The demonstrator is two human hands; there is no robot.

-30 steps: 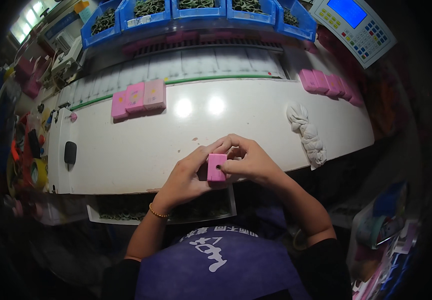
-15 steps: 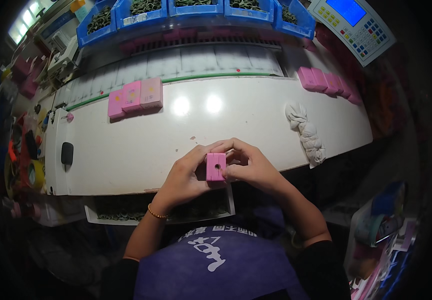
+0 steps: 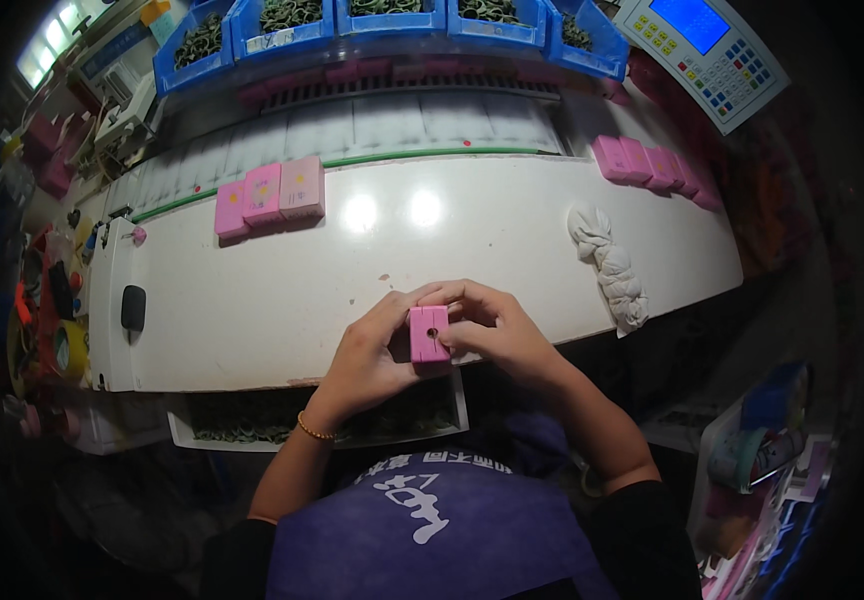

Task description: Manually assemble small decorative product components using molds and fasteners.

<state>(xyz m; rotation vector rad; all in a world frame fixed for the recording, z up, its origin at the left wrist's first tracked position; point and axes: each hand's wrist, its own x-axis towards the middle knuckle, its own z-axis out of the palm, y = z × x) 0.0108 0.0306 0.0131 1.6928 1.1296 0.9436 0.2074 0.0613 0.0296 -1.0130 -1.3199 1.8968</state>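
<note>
Left hand point(image 3: 367, 350) and right hand point(image 3: 497, 330) both pinch small pink block point(image 3: 429, 334) over white bench point(image 3: 282, 300) edge; looks light, rigid, best held by its flat sides.

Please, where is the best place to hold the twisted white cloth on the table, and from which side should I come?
Probably pinch the white cloth at its narrow twisted middle, coming from above. It lies flat and free on the white table, right of the hands holding the pink block, and nothing stands over it.
</note>
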